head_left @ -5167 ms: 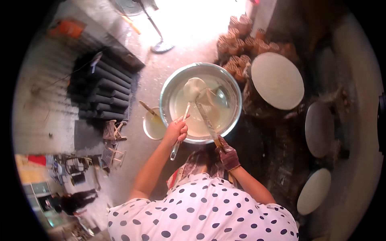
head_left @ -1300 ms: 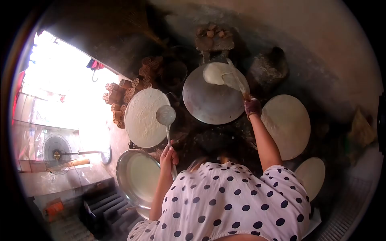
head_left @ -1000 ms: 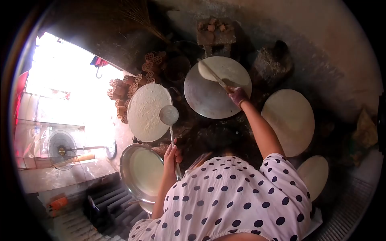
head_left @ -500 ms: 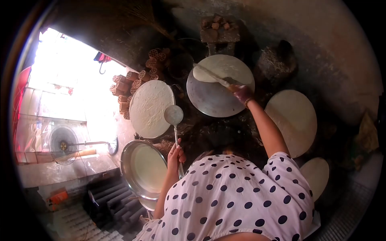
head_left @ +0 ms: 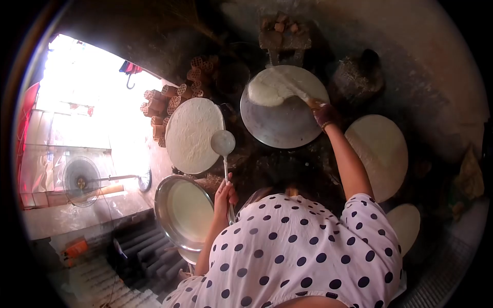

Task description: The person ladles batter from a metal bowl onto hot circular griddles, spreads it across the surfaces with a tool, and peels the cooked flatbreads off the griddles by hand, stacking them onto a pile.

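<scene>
My left hand (head_left: 225, 196) is wrapped round the handle of a ladle (head_left: 223, 143), its round bowl held up beside a pale-covered disc (head_left: 193, 137). Farther ahead, my right hand (head_left: 325, 115), in a dark glove, grips a long flat wooden spatula (head_left: 296, 90). The blade lies across a white batter layer (head_left: 264, 92) on the far part of a round metal griddle (head_left: 280, 128). Bare grey metal shows on the griddle's near half. Close to my left forearm stands a steel basin (head_left: 160, 200) holding white liquid.
Perforated clay-coloured cylinders (head_left: 156, 108) are stacked behind the left disc. To the right are two more pale discs (head_left: 380, 154). A small stand (head_left: 285, 38) with brownish lumps rises beyond the griddle. An electric fan (head_left: 82, 182) is at the left.
My right hand has moved slightly right and the spatula has swung across the batter, whose near edge now curves differently. My left hand still holds the ladle in nearly the same place.
</scene>
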{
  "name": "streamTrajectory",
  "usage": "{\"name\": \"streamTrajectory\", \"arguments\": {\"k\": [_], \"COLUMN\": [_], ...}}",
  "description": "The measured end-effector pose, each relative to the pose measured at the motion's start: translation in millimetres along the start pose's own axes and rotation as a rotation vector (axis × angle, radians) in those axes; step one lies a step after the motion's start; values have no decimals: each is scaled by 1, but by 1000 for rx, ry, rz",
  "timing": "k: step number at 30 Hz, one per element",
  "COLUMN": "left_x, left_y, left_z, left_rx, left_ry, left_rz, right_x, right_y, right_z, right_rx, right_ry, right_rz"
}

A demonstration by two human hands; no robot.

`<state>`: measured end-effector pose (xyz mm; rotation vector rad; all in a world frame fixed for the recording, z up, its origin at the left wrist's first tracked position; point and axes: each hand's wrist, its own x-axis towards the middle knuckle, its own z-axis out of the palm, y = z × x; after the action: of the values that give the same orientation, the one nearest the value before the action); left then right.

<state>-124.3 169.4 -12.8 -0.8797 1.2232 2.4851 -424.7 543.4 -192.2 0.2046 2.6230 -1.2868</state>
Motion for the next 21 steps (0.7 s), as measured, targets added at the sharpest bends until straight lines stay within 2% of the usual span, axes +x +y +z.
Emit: {"name": "streamTrajectory", "arguments": {"k": [2, 4, 6, 7, 8, 10, 11, 12, 14, 18, 20, 21], "left_x": [3, 4, 6, 8, 9, 4, 6, 5, 10, 8, 4, 2], "left_y": [2, 2, 3, 4, 4, 4, 4, 4, 1, -3, -2, -1], "left_z": [3, 4, 4, 3, 2, -1, -2, -3, -13, -16, -9, -6], "left_rx": [-14, -36, -62, -64, -62, -63, -70, -76, -105, -138, -119, -96], "left_ry": [20, 41, 19, 20, 20, 36, 32, 24, 14, 12, 48, 72], "left_rz": [-13, -26, -19, -17, -11, -11, -11, -10, -11, 17, 4, -10], "right_x": [-27, -32, -45, -22, -14, -16, -38, -34, -18, -24, -24, -10], "right_y": [-45, -39, -48, -11, -12, -28, -82, -69, -31, -33, -48, -46], "right_z": [-3, 10, -5, 3, -1, -20, -43, -33, -8, -37, -52, -41], "right_rx": [-369, -361, -24, -42, -43, 208, -137, -136, -143, -153, -57, -186], "right_ry": [-79, -79, -232, -215, -219, -42, -15, -20, -201, -353, -228, -108], "right_rz": [-107, -145, -141, -221, -224, -67, 90, 90, -258, -362, -101, 7]}}
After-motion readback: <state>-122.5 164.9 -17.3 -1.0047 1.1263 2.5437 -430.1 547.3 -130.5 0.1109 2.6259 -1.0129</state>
